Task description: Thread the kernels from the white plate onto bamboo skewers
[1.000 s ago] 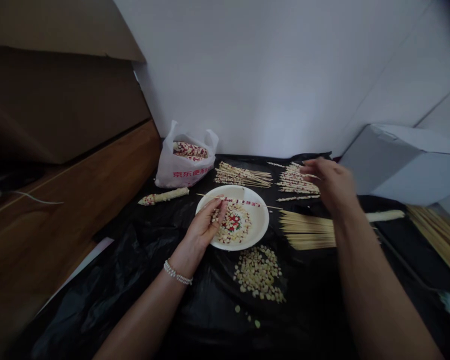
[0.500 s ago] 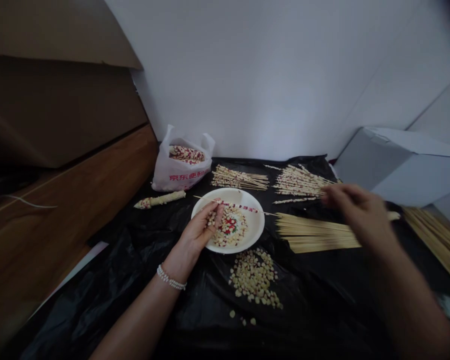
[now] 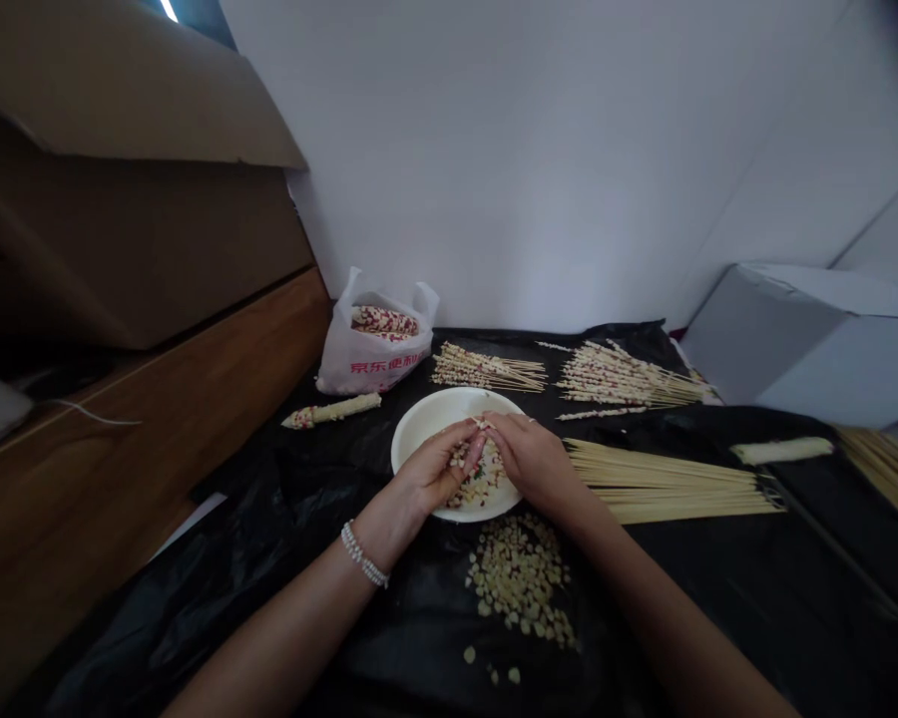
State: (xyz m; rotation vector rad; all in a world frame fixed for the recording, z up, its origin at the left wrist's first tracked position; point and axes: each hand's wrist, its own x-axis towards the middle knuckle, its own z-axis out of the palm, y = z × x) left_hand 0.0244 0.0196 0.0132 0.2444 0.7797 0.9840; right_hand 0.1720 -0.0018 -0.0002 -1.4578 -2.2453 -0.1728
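Over a white bowl [image 3: 411, 424] my left hand [image 3: 438, 464] and my right hand [image 3: 531, 454] meet at the fingertips, both closed. Between them shows a short red-and-white stretch of a skewer of corn kernels [image 3: 482, 424]; the hands hide the rest of it. Loose corn kernels [image 3: 479, 491] lie in the bowl below my fingers. In front of the bowl a heap of pale kernels [image 3: 520, 578] is spread on black plastic sheeting [image 3: 411, 618]. To the right of my right hand lies a bundle of bare bamboo skewers [image 3: 673, 484].
Behind the bowl are two piles of kernel-covered skewers [image 3: 479, 367], the other pile [image 3: 614, 377] farther right. A plastic bag [image 3: 374, 364] holds corn cobs. A partly stripped cob [image 3: 333, 410] lies left, a bare cob [image 3: 782, 451] right. Boxes [image 3: 808, 329] flank the sheeting.
My right hand has come left from the kernel-covered skewers to meet my left hand over the bowl. The skewer, seen stretched across the bowl before, is now mostly hidden. The view has shifted slightly.
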